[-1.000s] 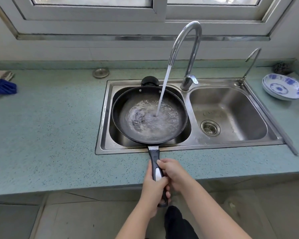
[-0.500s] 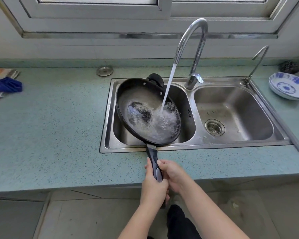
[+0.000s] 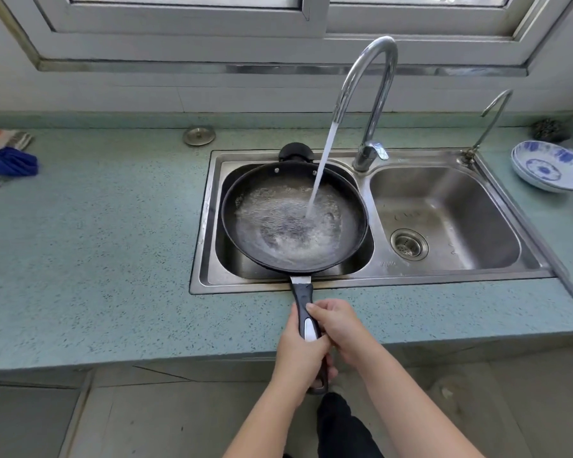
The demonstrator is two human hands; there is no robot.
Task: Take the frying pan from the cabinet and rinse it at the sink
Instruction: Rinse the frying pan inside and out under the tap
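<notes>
A black frying pan hangs roughly level over the left basin of the steel double sink. Water runs from the tall curved faucet into the pan and foams across its bottom. The pan's black handle with a white inset reaches back over the counter edge. My left hand grips the handle's rear part from the left. My right hand is wrapped on the handle from the right, just ahead of the left.
The right basin has a drain strainer. Blue-patterned plates and a dark scourer sit at the far right. A small second tap, a metal sink plug and a blue cloth lie on the teal counter.
The pan was level, then tipped up on its left side half a second ago. It is back to roughly level under the stream. Both hands stayed on the handle.
</notes>
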